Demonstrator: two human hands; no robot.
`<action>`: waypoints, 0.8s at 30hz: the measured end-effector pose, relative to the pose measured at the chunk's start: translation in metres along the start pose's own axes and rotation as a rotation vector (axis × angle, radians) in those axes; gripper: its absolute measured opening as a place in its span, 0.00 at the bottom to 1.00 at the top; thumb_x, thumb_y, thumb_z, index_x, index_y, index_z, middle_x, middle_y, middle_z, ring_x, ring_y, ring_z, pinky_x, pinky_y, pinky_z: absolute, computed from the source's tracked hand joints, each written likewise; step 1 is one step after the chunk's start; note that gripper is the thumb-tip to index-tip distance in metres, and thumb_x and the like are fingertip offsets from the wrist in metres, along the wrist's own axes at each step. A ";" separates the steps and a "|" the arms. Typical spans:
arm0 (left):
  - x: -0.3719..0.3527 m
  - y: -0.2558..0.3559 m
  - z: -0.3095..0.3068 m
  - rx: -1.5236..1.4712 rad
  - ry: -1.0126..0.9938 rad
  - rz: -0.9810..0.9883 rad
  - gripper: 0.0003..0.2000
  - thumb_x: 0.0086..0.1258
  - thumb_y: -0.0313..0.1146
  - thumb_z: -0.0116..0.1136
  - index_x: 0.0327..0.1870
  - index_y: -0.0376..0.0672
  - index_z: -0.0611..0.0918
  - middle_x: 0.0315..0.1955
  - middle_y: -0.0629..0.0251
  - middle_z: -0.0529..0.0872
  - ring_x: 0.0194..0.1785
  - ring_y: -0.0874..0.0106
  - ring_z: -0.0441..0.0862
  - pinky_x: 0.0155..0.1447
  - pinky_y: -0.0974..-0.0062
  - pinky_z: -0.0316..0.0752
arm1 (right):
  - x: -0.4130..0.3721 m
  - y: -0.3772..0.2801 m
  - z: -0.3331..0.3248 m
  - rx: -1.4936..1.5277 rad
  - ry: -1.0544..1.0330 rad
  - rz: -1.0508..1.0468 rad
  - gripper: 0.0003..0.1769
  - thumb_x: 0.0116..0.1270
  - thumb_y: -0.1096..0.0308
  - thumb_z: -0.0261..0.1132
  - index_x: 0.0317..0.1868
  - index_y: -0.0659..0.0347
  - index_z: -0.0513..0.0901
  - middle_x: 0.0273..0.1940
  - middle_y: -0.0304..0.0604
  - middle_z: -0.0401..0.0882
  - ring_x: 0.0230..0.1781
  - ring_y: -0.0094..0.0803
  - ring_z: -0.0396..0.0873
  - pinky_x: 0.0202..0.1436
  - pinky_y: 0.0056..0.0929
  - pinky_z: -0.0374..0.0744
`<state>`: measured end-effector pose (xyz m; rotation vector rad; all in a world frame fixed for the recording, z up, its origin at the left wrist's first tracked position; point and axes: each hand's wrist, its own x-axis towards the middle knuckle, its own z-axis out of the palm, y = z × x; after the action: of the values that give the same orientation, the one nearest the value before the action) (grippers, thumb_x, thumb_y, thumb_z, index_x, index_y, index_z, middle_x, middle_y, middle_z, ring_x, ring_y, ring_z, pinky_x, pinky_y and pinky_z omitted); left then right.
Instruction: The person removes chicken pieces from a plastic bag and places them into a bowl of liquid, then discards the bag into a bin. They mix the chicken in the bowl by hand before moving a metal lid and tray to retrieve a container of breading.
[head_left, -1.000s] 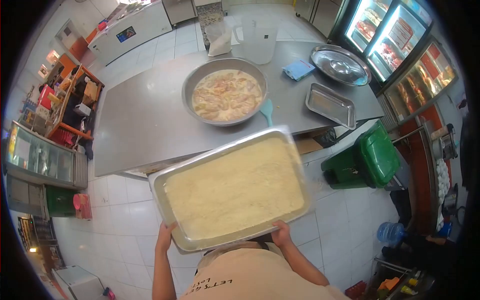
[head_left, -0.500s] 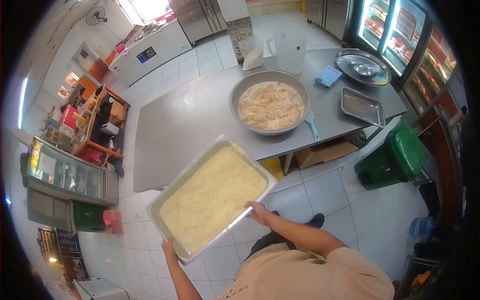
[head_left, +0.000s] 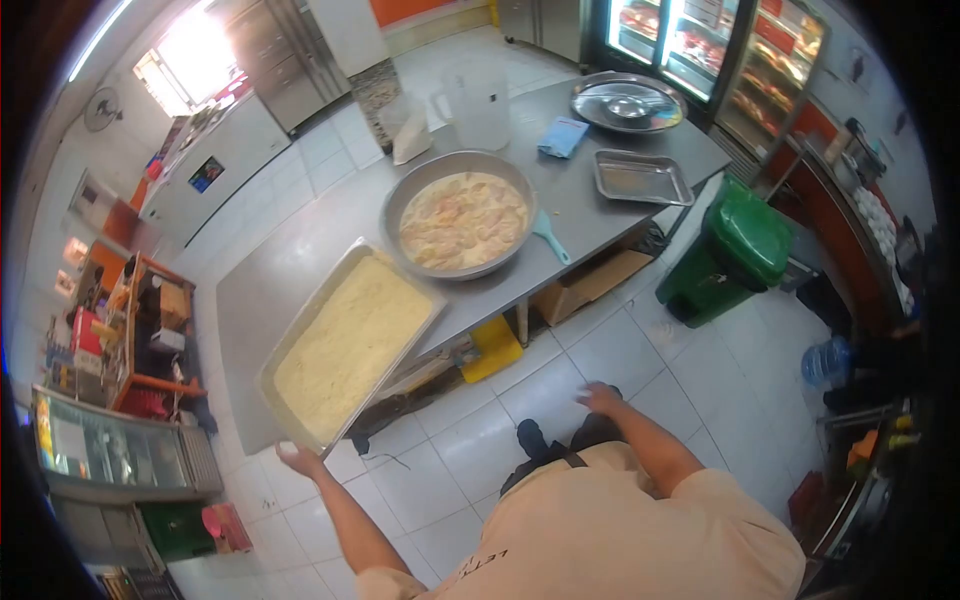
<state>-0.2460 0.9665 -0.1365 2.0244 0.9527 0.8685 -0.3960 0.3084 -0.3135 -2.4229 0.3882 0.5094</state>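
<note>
A deep rectangular metal pan (head_left: 404, 343) filled with pale yellow flour-like powder (head_left: 345, 345) rests on the steel table, its near side jutting past the front edge. Just off its near corner is my left hand (head_left: 298, 460), fingers loosely extended, with white on the fingertips. My right hand (head_left: 600, 399) hangs over the floor away from the pan, empty, its fingers apart and slightly blurred. Behind the pan, close to its far corner, stands a large round metal bowl (head_left: 392, 232) of raw meat pieces in creamy liquid (head_left: 463, 222). A light-blue handled utensil (head_left: 551, 240) lies beside the bowl.
On the steel table (head_left: 262, 290) are a clear plastic pitcher (head_left: 480, 110), a bag of white powder (head_left: 411, 137), a blue packet (head_left: 563, 138), a round tray (head_left: 655, 112) and a small rectangular tray (head_left: 640, 180). A green bin (head_left: 735, 245) stands at the right.
The pan has gone from both hands onto the table, left of the bowl. My right hand has let go and drawn back to the right. My left hand has come off its grip near the corner.
</note>
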 end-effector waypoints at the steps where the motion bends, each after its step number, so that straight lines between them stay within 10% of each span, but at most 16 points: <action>1: -0.021 0.004 0.002 0.078 0.138 0.146 0.27 0.66 0.35 0.58 0.63 0.32 0.67 0.62 0.45 0.67 0.64 0.55 0.68 0.66 0.63 0.65 | -0.009 0.068 -0.002 -0.153 -0.167 0.059 0.31 0.64 0.40 0.55 0.48 0.59 0.83 0.52 0.53 0.79 0.56 0.49 0.75 0.62 0.45 0.71; 5: -0.148 0.040 0.014 0.178 0.276 0.248 0.18 0.67 0.31 0.55 0.54 0.31 0.70 0.51 0.49 0.72 0.58 0.51 0.68 0.62 0.56 0.65 | -0.163 0.172 -0.051 -0.147 -0.158 0.738 0.34 0.58 0.41 0.63 0.52 0.64 0.81 0.56 0.55 0.77 0.59 0.48 0.74 0.61 0.40 0.74; 9: -0.222 0.004 0.073 -0.023 -0.251 -0.079 0.19 0.67 0.29 0.55 0.55 0.31 0.69 0.51 0.50 0.70 0.58 0.57 0.68 0.61 0.62 0.65 | -0.240 0.167 -0.067 0.082 -0.144 0.934 0.31 0.59 0.46 0.63 0.53 0.65 0.80 0.55 0.56 0.77 0.56 0.50 0.76 0.59 0.39 0.75; 12: -0.255 -0.023 0.110 0.012 -0.582 0.105 0.20 0.66 0.30 0.56 0.57 0.35 0.69 0.54 0.52 0.68 0.53 0.60 0.72 0.56 0.61 0.69 | -0.240 0.184 -0.026 0.412 0.019 1.064 0.28 0.62 0.50 0.63 0.54 0.64 0.80 0.53 0.57 0.79 0.53 0.52 0.77 0.54 0.45 0.79; 14: -0.275 0.009 0.110 0.055 -1.206 -0.318 0.20 0.65 0.33 0.55 0.58 0.43 0.70 0.53 0.56 0.72 0.45 0.64 0.77 0.46 0.61 0.74 | -0.215 0.167 -0.032 0.729 -0.001 1.082 0.30 0.58 0.53 0.67 0.57 0.61 0.75 0.50 0.50 0.76 0.50 0.46 0.76 0.38 0.53 0.81; 17: -0.290 -0.005 0.124 0.272 -1.575 -0.370 0.17 0.66 0.36 0.53 0.56 0.49 0.73 0.46 0.67 0.79 0.41 0.70 0.78 0.45 0.64 0.73 | -0.169 0.168 -0.044 0.842 0.087 0.949 0.29 0.58 0.52 0.67 0.57 0.59 0.73 0.51 0.48 0.74 0.51 0.44 0.74 0.41 0.52 0.80; 24: -0.347 -0.006 0.129 0.572 -1.541 -0.461 0.17 0.61 0.35 0.53 0.53 0.48 0.76 0.40 0.67 0.83 0.33 0.67 0.80 0.33 0.68 0.73 | -0.086 0.226 -0.199 1.212 0.491 0.826 0.30 0.62 0.51 0.62 0.61 0.55 0.67 0.56 0.42 0.71 0.50 0.41 0.74 0.45 0.47 0.80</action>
<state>-0.3186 0.6413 -0.2985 1.9657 0.6232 -1.2387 -0.5080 0.0242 -0.2464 -1.0894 1.4313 -0.0679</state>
